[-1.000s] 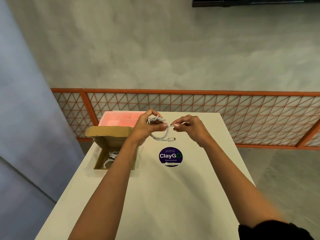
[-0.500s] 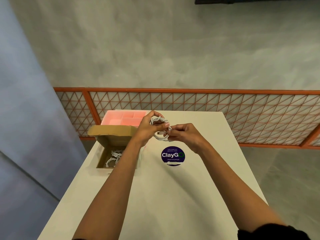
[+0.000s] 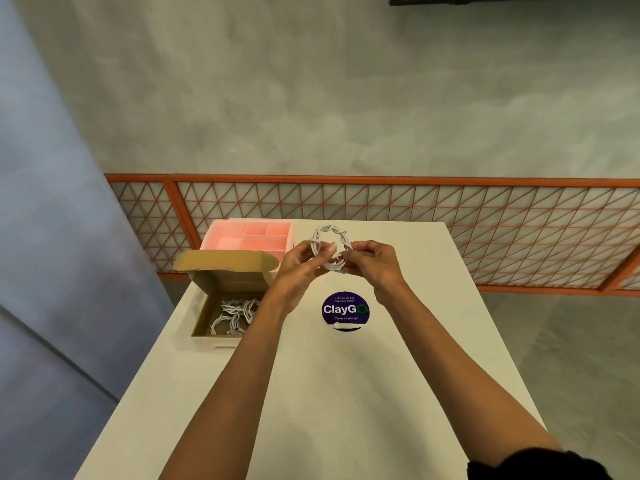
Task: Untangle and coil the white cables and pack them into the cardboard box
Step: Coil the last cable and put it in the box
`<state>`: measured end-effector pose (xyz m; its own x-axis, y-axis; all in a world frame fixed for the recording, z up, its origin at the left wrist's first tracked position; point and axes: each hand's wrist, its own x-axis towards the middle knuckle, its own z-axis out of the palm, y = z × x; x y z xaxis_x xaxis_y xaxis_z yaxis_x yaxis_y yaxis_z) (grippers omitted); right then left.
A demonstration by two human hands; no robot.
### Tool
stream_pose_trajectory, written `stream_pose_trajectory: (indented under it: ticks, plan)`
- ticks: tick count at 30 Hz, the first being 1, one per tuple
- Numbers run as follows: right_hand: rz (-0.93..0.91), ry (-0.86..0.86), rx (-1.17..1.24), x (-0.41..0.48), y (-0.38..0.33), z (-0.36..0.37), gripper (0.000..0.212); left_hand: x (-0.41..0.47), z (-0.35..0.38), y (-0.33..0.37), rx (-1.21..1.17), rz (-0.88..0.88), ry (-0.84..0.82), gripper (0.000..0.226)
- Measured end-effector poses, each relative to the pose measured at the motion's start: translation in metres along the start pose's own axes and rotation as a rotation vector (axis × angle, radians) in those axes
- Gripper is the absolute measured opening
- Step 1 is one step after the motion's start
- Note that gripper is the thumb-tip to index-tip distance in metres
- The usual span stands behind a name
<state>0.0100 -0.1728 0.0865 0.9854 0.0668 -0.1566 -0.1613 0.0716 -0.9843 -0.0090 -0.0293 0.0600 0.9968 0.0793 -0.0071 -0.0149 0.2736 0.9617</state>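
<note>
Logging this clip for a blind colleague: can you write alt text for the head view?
Both hands, left hand and right hand, hold a coiled white cable above a white table. To the left, an open cardboard box holds more coiled cables, with a pink divided tray behind it.

My left hand [image 3: 300, 263] and right hand [image 3: 372, 263] cover the lower arc of the coiled white cable [image 3: 330, 242], so its ends are out of sight. My left forearm hides a corner of the cardboard box [image 3: 207, 317]. The sticker's [image 3: 345, 310] small print is too fine to read. The desk's [image 3: 311, 393] near edge is cut off.
</note>
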Motion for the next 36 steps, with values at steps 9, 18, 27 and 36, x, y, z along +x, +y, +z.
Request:
stream_pose_trajectory:
  ticks: [9, 18, 27, 36]
  plan:
    - [-0.011, 0.016, -0.034, 0.002, 0.003, 0.002, 0.019, -0.004, 0.006, -0.009, -0.055, 0.159, 0.062, 0.013]
    - [0.105, 0.041, 0.116, 0.010, 0.007, 0.003, 0.030, -0.009, 0.015, -0.008, 0.064, 0.272, 0.155, 0.010]
    - [-0.012, -0.058, -0.080, 0.011, -0.001, 0.000, 0.031, -0.011, 0.014, -0.009, -0.010, 0.233, 0.102, 0.010]
    - [0.097, -0.244, 0.116, 0.009, 0.006, -0.002, 0.030, -0.010, 0.008, -0.013, -0.154, 0.059, 0.096, 0.015]
